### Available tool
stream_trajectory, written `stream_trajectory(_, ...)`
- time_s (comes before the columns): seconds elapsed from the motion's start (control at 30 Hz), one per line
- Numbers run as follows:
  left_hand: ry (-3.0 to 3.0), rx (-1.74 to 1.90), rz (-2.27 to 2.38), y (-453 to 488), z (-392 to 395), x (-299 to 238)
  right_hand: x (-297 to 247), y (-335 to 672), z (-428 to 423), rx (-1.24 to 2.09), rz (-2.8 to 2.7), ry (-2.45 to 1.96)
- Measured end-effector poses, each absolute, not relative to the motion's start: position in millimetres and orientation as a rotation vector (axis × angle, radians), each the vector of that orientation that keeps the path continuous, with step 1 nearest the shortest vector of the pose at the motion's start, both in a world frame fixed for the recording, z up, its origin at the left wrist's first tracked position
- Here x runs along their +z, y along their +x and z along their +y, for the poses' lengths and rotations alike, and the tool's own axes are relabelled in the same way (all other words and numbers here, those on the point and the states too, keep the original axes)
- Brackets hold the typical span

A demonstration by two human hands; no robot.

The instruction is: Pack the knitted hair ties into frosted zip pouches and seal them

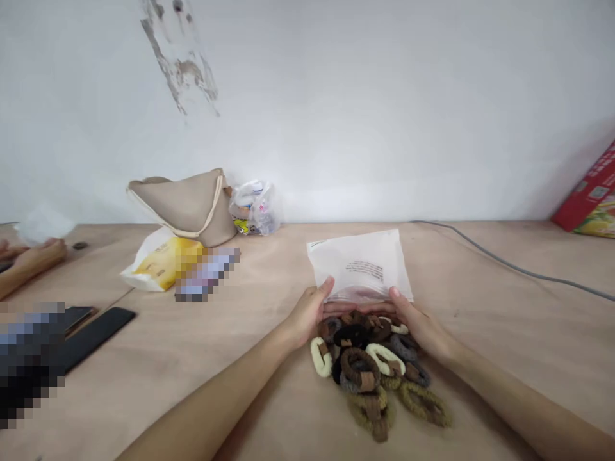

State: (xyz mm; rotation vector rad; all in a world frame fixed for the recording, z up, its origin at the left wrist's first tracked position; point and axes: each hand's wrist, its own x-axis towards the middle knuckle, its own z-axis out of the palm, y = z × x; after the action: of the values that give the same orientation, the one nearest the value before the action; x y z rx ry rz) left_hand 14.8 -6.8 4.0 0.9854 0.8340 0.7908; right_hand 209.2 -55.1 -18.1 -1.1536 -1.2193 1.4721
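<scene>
A white, slightly see-through plastic bag with small dark print is held up above the table. My left hand grips its lower left edge, thumb in front and fingers behind. At the lower right edge my right hand holds it the same way. Just below the bag, between my forearms, lies a pile of fuzzy hair ties in brown, black, grey, cream and olive, several with a small brown tag. Whether anything is inside the bag I cannot tell.
On the left stand a beige bag, a clear plastic bag of items, a yellow-and-white packet and a dark flat object. Another person's hand works at far left. A grey cable and red box are right.
</scene>
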Motion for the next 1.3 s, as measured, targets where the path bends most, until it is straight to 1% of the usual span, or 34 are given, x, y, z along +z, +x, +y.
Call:
stream_trajectory(0.33, 1.215, 0.811, 0.823, 8, -43, 2, -13, 214, -87, 1.391, -1.348, -1.165)
stream_trajectory(0.43, 1.201, 0.912, 0.883, 5, -45, 0, -12, 216, -94, 1.343, -1.363, -1.148)
stream_trajectory(0.57, 1.159, 1.075, 1.107, 2, -40, -2, -21, 220, -96, 1.162, -1.259, -1.264)
stream_trajectory(0.77, 1.318, 1.000, 1.131, 7, -42, 5, -41, 233, -88, 0.870, -1.145, -1.470)
stream_trajectory(0.9, 1.488, 1.075, 1.327, 6, -45, 4, -38, 236, -88, 0.757, -1.239, -1.555)
stream_trajectory(1.0, 1.565, 1.186, 1.386, 3, -44, 0, -33, 236, -92, 0.689, -1.344, -1.623)
stream_trajectory(1.13, 1.648, 1.336, 1.397, 1, -42, -1, -33, 240, -94, 0.566, -1.475, -1.721)
stream_trajectory(1.3, 1.779, 1.394, 1.281, 3, -45, 8, -39, 243, -95, 0.522, -1.574, -1.769)
